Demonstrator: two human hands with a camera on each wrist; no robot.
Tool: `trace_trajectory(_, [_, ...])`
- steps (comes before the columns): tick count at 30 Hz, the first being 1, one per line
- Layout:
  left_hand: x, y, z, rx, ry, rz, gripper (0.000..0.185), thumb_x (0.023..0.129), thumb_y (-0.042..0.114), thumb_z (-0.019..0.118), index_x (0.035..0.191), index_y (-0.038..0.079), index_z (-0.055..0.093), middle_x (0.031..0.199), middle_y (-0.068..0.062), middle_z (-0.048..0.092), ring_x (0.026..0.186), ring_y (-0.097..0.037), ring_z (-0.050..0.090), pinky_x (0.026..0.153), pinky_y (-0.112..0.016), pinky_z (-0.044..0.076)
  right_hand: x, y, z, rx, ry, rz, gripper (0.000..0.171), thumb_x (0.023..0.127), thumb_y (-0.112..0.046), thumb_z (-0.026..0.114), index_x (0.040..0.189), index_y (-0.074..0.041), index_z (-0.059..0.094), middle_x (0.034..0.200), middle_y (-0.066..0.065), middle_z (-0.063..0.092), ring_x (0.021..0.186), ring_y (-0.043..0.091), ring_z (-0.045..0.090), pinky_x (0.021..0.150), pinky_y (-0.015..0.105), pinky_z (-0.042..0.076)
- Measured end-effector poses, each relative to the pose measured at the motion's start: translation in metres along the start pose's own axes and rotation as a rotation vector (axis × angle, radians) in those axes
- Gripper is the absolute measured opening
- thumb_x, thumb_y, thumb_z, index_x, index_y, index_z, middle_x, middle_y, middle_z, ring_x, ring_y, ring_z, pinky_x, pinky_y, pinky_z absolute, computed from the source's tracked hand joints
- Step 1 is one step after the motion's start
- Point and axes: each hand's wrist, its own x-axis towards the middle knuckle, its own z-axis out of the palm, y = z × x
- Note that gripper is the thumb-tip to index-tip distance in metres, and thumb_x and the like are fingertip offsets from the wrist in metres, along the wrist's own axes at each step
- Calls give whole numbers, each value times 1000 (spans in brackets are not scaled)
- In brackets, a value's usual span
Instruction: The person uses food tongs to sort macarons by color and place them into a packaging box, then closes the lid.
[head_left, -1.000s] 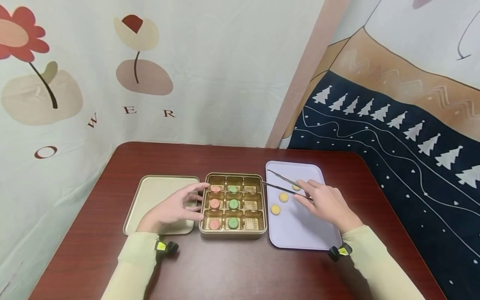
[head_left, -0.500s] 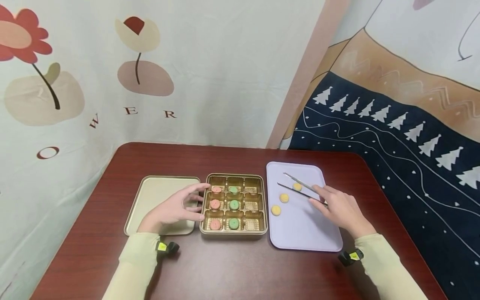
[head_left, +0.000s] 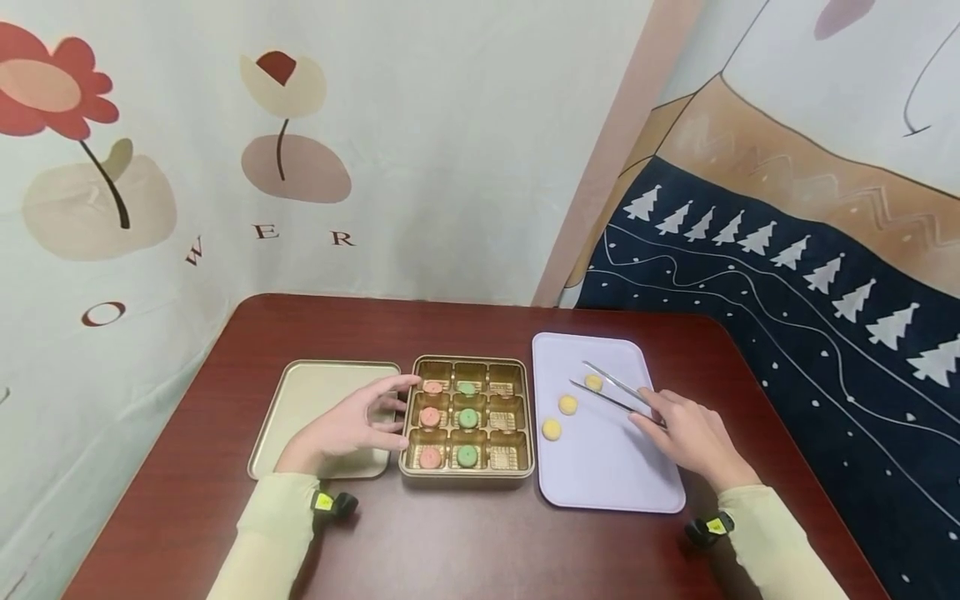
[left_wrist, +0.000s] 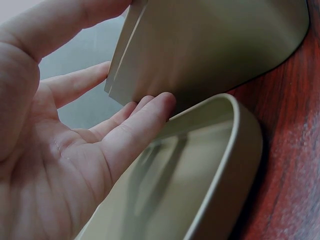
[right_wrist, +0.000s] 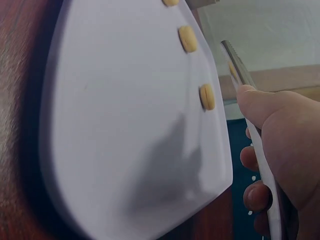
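My right hand (head_left: 693,437) grips metal tongs (head_left: 615,381), their two arms spread apart with nothing between the tips. Below the tongs, on a lilac tray (head_left: 607,483), lie three yellow macarons (head_left: 567,405); the far one (head_left: 593,382) shows between the tong arms in the head view. My left hand (head_left: 345,429) reaches to the left wall of a gold tin (head_left: 468,477), fingers spread, index finger and thumb at its edge. A gold divided insert fills the tin. Pink macarons (head_left: 430,417) sit in its left column, green macarons (head_left: 467,418) in the middle; the right column (head_left: 502,419) holds none.
A shallow gold lid (head_left: 300,408) lies left of the tin, partly under my left hand. All stand on a dark red wooden table (head_left: 465,542). Printed curtains (head_left: 450,167) hang behind the table and along its right side.
The tongs have drawn back rightward from the tin's edge to over the lilac tray, with my right hand. My left hand stays at the tin. The head view has tilted slightly.
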Motion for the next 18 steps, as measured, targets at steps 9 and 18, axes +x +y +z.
trace_trajectory(9, [-1,1,0,-15,-5,2,99,79,1,89,161,4,35,158,-24,40,135,-47,48,108,-44,57,-2,7,6,0,-7,16,54,96,-40,77,137,-6,68,79,-5,54,64,11,46,48,24,38])
trace_trajectory(18, [0,2,0,-16,-6,4,98,80,2,89,161,2,33,159,-27,39,136,-49,47,110,-51,54,-3,12,8,12,-38,39,56,97,-40,76,139,-4,66,82,-4,58,69,12,49,53,25,42])
